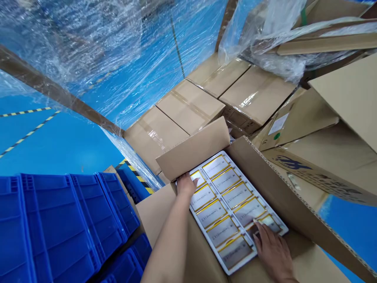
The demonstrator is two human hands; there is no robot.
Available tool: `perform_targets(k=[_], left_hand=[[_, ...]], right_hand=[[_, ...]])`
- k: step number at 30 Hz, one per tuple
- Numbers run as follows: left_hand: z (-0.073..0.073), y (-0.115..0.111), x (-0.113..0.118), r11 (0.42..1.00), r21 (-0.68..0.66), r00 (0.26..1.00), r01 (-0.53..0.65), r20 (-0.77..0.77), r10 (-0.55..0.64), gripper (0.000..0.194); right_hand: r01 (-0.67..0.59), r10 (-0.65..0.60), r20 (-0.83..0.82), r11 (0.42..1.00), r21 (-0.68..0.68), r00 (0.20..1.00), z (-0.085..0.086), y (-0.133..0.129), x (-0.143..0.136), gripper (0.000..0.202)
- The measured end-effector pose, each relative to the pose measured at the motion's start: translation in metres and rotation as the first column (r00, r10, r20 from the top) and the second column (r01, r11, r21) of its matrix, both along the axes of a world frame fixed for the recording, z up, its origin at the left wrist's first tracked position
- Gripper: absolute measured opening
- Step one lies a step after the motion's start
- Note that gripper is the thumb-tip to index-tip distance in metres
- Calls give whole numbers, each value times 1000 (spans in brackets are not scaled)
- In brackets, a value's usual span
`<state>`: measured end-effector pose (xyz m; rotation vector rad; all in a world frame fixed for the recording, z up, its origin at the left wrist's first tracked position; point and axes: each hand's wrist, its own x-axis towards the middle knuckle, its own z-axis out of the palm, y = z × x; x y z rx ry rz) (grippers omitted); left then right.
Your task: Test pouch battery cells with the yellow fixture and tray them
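A white plastic tray (219, 192) carries two rows of flat silver battery packs (224, 232) with yellow edging. It lies at a slant at the mouth of an open cardboard box (262, 177), whose flaps stand up around it. My left hand (186, 185) grips the tray's far left corner, thumb over the top and fingers hidden at the edge. At the near right end, my right hand (272, 247) has its thumb and fingers closed over the tray's edge, covering part of a battery pack. What is under the tray is hidden.
Taped cardboard cartons (191, 104) stand in rows behind the box. Blue plastic crates (59, 224) are stacked at the left. Clear stretch wrap (123, 51) hangs across the back around brown posts. More open cartons (326, 157) lean at the right. Striped tape (29, 135) marks the blue floor.
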<state>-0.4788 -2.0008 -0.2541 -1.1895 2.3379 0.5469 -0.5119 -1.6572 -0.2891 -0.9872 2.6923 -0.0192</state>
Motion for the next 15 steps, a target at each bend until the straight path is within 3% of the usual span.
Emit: perform_targets(k=[6, 15], left_hand=[[2, -20, -14, 991, 134, 995, -30, 101, 16, 51], [14, -18, -22, 989, 141, 990, -40, 140, 20, 49]], right_hand=[[19, -18, -12, 997, 79, 1000, 1, 12, 0, 42], [34, -36, 41, 997, 64, 998, 4, 10, -3, 43]])
